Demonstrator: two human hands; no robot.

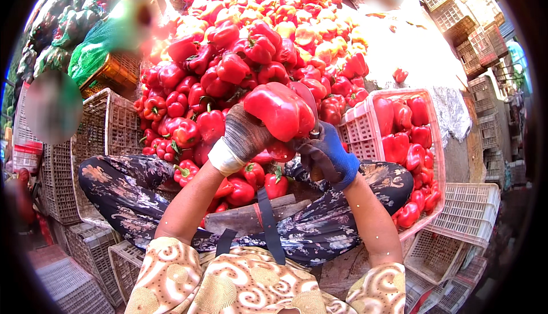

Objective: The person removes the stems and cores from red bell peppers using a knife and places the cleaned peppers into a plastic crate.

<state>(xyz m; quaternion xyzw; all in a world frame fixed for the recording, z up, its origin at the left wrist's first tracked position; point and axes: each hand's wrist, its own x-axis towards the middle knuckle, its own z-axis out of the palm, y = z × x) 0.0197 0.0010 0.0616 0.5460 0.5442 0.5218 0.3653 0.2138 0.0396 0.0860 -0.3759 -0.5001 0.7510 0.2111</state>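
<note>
My left hand, in a grey knit glove with a white cuff, is closed round a large red bell pepper held up over my lap. My right hand wears a blue and dark glove and grips a knife. Its broad blade rises along the right side of the pepper, and the fingers hide most of its handle. Just under my hands shows another red pepper, partly covered by them. A heap of red bell peppers spreads in front of me and down between my crossed legs.
On my right a pink crate holds several red peppers. An uncovered crate stands at my left, and more crates are stacked on both sides. Full net sacks lie far left. Blurred people are at the left and far right.
</note>
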